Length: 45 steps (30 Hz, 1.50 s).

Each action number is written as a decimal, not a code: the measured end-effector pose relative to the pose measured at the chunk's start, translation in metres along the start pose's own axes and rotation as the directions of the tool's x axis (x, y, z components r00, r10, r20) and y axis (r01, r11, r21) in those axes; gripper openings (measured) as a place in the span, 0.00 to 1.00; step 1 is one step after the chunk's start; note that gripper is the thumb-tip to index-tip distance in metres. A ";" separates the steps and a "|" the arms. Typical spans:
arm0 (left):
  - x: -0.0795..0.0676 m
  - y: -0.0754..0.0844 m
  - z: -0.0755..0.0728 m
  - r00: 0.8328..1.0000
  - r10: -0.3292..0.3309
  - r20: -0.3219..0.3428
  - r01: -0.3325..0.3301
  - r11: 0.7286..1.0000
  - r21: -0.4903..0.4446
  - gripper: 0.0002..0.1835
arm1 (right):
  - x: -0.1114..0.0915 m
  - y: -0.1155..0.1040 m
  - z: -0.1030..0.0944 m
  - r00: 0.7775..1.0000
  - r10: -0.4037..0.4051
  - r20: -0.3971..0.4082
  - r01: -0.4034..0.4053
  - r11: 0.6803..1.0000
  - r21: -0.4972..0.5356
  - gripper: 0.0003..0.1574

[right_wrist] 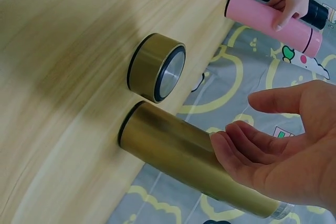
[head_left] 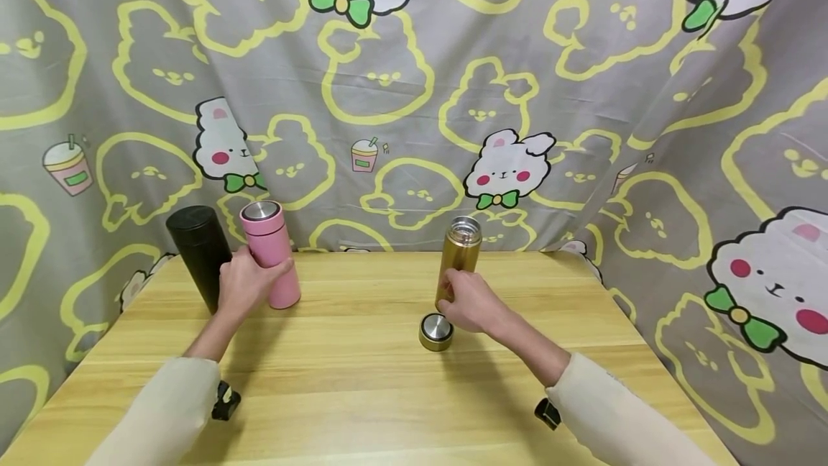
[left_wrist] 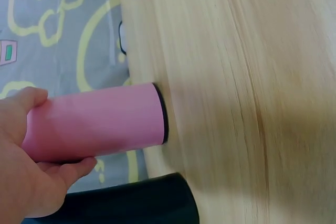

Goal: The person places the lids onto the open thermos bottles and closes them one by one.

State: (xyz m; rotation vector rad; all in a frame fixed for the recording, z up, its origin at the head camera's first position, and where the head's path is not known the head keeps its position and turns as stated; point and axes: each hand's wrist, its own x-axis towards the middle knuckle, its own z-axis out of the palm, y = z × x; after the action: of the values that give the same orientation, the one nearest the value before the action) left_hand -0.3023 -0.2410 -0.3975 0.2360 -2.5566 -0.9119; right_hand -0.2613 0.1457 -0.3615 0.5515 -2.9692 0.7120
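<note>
A pink thermos flask [head_left: 277,288] with a silver-topped lid stands at the left of the table, and my left hand [head_left: 246,280] grips it round the body. In the left wrist view, the thumb and fingers lie on opposite sides of the pink flask [left_wrist: 105,121]. Beside it is a black flask [head_left: 202,254], partly hidden by that hand. On the right, a lidless gold thermos flask [head_left: 461,259] stands upright. Its gold lid [head_left: 436,331] lies in front of it, silver face up. My right hand [right_wrist: 283,145] is close to the gold flask, its thumb apart from loosely bent fingers.
The wooden table [head_left: 336,394] runs back to a grey patterned curtain [head_left: 388,185], which also hangs along both sides. Dark straps [head_left: 548,413] show below the sleeves.
</note>
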 end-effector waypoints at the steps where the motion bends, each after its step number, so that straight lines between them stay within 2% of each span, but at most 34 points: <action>1: 0.000 0.000 0.001 1.000 -0.007 0.005 0.007 1.000 -0.004 0.38 | 0.000 0.000 0.000 1.000 0.003 0.006 -0.003 1.000 0.001 0.14; 8: 0.001 -0.001 0.001 1.000 0.002 0.030 -0.003 1.000 0.010 0.40 | -0.001 0.001 0.002 0.999 0.039 0.022 -0.039 0.999 0.003 0.14; 12: 0.000 0.000 -0.004 0.996 0.045 0.073 -0.047 0.998 0.033 0.39 | -0.001 0.001 0.003 0.998 0.055 0.027 -0.056 0.998 0.012 0.12; 15: 0.000 0.001 -0.010 0.988 0.087 0.128 -0.096 0.994 0.061 0.35 | -0.001 0.002 0.004 0.998 0.062 0.032 -0.062 0.998 0.018 0.13; 18: -0.002 0.002 -0.016 0.970 0.095 0.226 -0.120 0.988 0.099 0.29 | -0.002 0.003 0.006 0.996 0.077 0.046 -0.079 0.996 0.029 0.20; 20: -0.004 0.001 -0.020 0.954 0.065 0.292 -0.107 0.985 0.132 0.26 | -0.002 0.004 0.008 0.994 0.092 0.059 -0.094 0.995 0.035 0.28; 24: -0.008 -0.003 -0.026 0.917 -0.013 0.398 -0.066 0.981 0.185 0.28 | -0.003 0.006 0.013 0.990 0.114 0.080 -0.118 0.992 0.046 0.40; 27: -0.013 -0.007 -0.029 0.886 -0.015 0.464 -0.076 0.981 0.177 0.25 | -0.004 0.008 0.017 0.990 0.110 0.086 -0.115 0.992 0.052 0.42; 30: -0.018 -0.009 -0.029 0.857 0.026 0.514 -0.107 0.986 0.129 0.19 | -0.005 0.010 0.020 0.991 0.099 0.092 -0.105 0.992 0.064 0.39; 33: -0.024 -0.008 -0.024 0.840 0.080 0.537 -0.139 0.988 0.071 0.13 | -0.006 0.011 0.023 0.992 0.088 0.096 -0.095 0.993 0.073 0.36; 35: -0.028 -0.006 -0.020 0.837 0.121 0.533 -0.159 0.987 0.026 0.10 | -0.007 0.012 0.024 0.992 0.082 0.097 -0.090 0.993 0.076 0.35; 40: -0.037 0.006 -0.007 0.829 0.193 0.525 -0.174 0.981 -0.086 0.08 | -0.008 0.013 0.029 0.994 0.056 0.092 -0.062 0.996 0.058 0.33; 45: -0.046 0.020 0.007 0.827 0.296 0.478 -0.275 0.954 -0.115 0.07 | -0.009 0.014 0.033 0.997 0.020 0.077 -0.022 0.999 0.025 0.30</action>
State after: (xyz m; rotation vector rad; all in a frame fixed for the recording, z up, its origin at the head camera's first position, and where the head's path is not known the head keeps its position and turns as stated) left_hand -0.2639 -0.2082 -0.4046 -0.4463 -2.9098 -1.0024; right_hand -0.2567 0.1455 -0.3980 0.5626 -3.0449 0.7485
